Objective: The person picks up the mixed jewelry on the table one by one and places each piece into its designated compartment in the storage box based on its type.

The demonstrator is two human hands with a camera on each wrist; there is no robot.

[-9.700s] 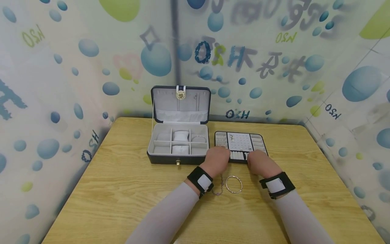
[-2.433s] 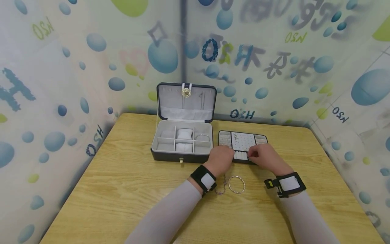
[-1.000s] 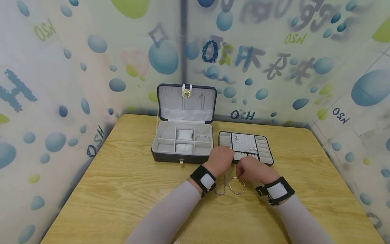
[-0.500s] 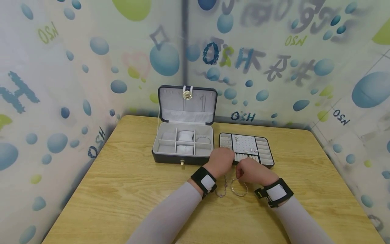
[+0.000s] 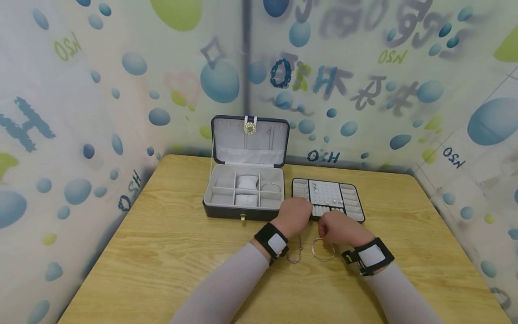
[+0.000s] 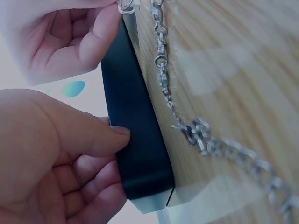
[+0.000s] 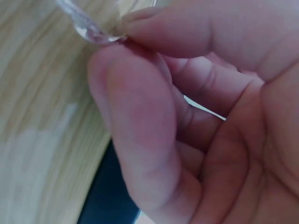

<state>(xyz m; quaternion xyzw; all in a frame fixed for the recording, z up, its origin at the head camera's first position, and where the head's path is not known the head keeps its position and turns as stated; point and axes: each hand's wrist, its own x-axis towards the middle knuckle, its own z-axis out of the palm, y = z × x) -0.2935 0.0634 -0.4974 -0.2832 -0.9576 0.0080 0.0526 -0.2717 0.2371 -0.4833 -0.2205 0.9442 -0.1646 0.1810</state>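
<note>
In the head view my left hand [image 5: 294, 215] is at the front left corner of a shallow jewelry tray [image 5: 357, 221]. The left wrist view shows its thumb and curled fingers gripping the tray's dark side wall [image 6: 140, 154]. My right hand [image 5: 341, 228] pinches the far edge of a thin silvery bangle [image 5: 323, 260] just in front of the tray. Close up, thumb and forefinger tips meet on the bangle [image 7: 91, 33]. A silvery chain bracelet [image 5: 300, 250] lies on the table between the hands; its links and clasp [image 6: 198, 133] show in the left wrist view.
An open dark jewelry box [image 5: 222, 211] stands left of the tray, its lid [image 5: 248, 155] upright with necklaces hanging inside. Its compartments hold white cushions [image 5: 247, 182] and another bangle [image 5: 271, 185]. Small earrings sit on the tray's dotted panel [image 5: 325, 192]. Patterned walls border the wooden table [image 5: 170, 252].
My right hand has left the tray's front right part and taken hold of the bangle, which has shifted slightly right. My left hand has stayed at the tray corner.
</note>
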